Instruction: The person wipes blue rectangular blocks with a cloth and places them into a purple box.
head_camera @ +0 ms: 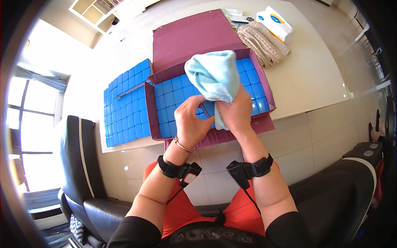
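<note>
My left hand [192,122] pinches a blue-backed mahjong tile [207,108] between thumb and fingers, above a maroon case [263,83]. A light blue cloth [214,73] is bunched in my right hand [237,113], its lower end hanging against the tile's right side. Rows of blue tiles [169,99] lie inside the case, partly hidden by my hands and the cloth. Left of the case, more blue tiles [125,119] form a block on the white table [305,80], with a raised row along its far side.
Behind the case its maroon lid [195,40] lies folded back. A beige knitted cloth [263,43], a tissue pack [274,21] and a remote control [242,19] are at the far right. Dark sofa parts [328,186] flank me on both sides.
</note>
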{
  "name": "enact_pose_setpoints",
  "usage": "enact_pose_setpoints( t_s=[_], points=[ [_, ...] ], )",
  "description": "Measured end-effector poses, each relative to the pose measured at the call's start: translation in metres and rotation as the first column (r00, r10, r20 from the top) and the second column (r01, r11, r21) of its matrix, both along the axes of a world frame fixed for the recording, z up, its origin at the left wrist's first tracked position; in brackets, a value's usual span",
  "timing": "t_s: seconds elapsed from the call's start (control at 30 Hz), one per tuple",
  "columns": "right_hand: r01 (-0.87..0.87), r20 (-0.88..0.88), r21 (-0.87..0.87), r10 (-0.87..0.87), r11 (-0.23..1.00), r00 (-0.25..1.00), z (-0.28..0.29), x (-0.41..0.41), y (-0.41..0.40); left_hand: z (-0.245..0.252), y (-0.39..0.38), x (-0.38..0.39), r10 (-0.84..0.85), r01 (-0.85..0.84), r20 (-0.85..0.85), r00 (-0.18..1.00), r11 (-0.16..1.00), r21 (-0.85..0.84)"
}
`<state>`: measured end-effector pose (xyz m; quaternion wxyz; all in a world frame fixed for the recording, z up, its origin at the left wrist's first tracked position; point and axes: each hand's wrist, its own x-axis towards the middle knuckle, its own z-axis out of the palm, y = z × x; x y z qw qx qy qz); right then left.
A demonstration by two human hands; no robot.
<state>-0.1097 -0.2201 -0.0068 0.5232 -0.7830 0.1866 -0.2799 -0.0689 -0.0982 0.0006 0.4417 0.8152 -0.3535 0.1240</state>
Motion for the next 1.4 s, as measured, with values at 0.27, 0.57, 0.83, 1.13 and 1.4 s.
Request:
enact_pose_setpoints(
  t_s=[0.27,0.57,0.83,1.13,1.4],
  points=[
    [-0.123,0.249,0.707,-0.083,0.696,0.965,-0.003,0.019,0.003,-0.018,0.016,0.021,-0.262,-0.151,-0.713,0.651,0.875,-0.459],
    [-0.189,0.247,0.471,0.077,0.862,0.966,-0.019,0.032,0.023,-0.025,0.02,0.024,-0.13,-0.158,-0.727,0.674,0.937,-0.313],
    [-0.076,0.149,0.328,0.028,0.941,0.988,-0.01,0.034,0.023,-0.005,0.038,0.03,0.075,-0.079,-0.137,0.988,0.997,-0.023],
    [-0.047,0.209,0.638,-0.114,0.769,0.971,-0.031,0.035,0.02,-0.024,0.228,0.165,0.781,-0.865,-0.375,0.5,0.425,-0.268],
    [-0.024,0.176,0.571,-0.094,0.821,0.98,-0.035,0.032,0.018,-0.058,0.307,0.228,0.927,-0.814,-0.114,0.357,0.369,0.448]
  ],
)
